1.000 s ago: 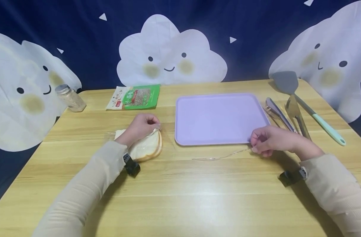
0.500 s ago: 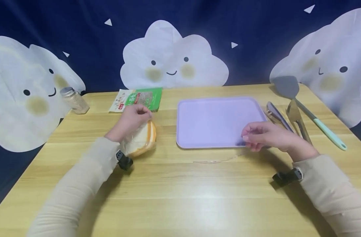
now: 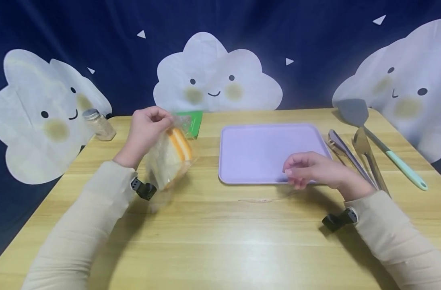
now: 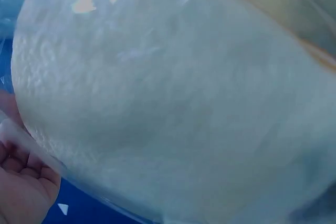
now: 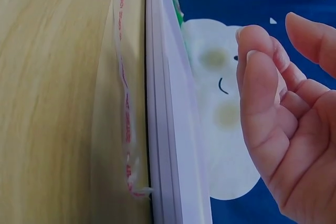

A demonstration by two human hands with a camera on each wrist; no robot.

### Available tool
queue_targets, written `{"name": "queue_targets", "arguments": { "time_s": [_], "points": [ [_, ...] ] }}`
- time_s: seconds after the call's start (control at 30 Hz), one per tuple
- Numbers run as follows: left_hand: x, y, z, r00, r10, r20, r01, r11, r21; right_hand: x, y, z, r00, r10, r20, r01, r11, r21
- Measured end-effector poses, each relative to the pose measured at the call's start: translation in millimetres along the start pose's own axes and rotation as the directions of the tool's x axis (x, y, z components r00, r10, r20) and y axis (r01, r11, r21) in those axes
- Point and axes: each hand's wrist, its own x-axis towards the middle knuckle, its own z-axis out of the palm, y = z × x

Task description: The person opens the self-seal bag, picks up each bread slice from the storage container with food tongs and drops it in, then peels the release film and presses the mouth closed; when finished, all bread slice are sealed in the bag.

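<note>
My left hand (image 3: 147, 128) pinches the top of a clear plastic bag (image 3: 160, 169) and holds it up off the table. Inside the bag are slices of white bread (image 3: 174, 155) with brown crusts; in the left wrist view a pale slice (image 4: 157, 87) fills most of the picture. My right hand (image 3: 314, 169) hovers over the front edge of the lilac tray (image 3: 267, 149), holding nothing. The right wrist view shows its thumb apart from loosely bent fingers. Below it, a thin clear strip (image 5: 126, 114) with red print lies on the table along the tray.
A green and white packet (image 3: 195, 123) lies behind the bag, partly hidden. At the back left stands a jar (image 3: 100, 125) with a metal lid, tilted in view. Tongs (image 3: 351, 155), another metal utensil (image 3: 369, 157) and a grey spatula (image 3: 354, 112) with a mint handle lie right of the tray.
My left hand has lifted the bread bag off the table, up and to the left. My right hand has let go of the printed strip and moved slightly left.
</note>
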Motion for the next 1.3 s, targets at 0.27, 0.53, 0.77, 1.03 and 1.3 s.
{"name": "queue_targets", "arguments": {
  "time_s": [0.27, 0.53, 0.77, 1.03, 1.3],
  "points": [
    [-2.6, 15.7, -0.7, 0.998, 0.035, -0.046, -0.042, 0.987, -0.153, 10.8, -4.6, 16.4, 0.997, 0.037, -0.073, -0.037, 0.999, -0.001],
    [-8.6, 30.0, 3.4, 0.992, 0.099, -0.079, -0.11, 0.984, -0.143, 40.8, -20.2, 53.8, 0.945, 0.021, -0.326, -0.017, 1.0, 0.015],
    [-11.4, 43.2, 7.7, 0.977, 0.186, -0.106, -0.204, 0.958, -0.202, 70.3, -32.6, 68.9, 0.888, -0.049, -0.458, 0.08, 0.996, 0.048],
    [-15.3, 51.4, 13.3, 0.966, 0.207, -0.155, -0.242, 0.933, -0.266, 100.2, -34.5, 82.7, 0.853, -0.007, -0.522, 0.146, 0.964, 0.225],
    [-19.8, 57.5, 16.7, 0.958, 0.225, -0.177, -0.279, 0.877, -0.392, 119.0, -38.5, 83.5, 0.804, 0.019, -0.595, 0.256, 0.892, 0.373]
  ]
}}
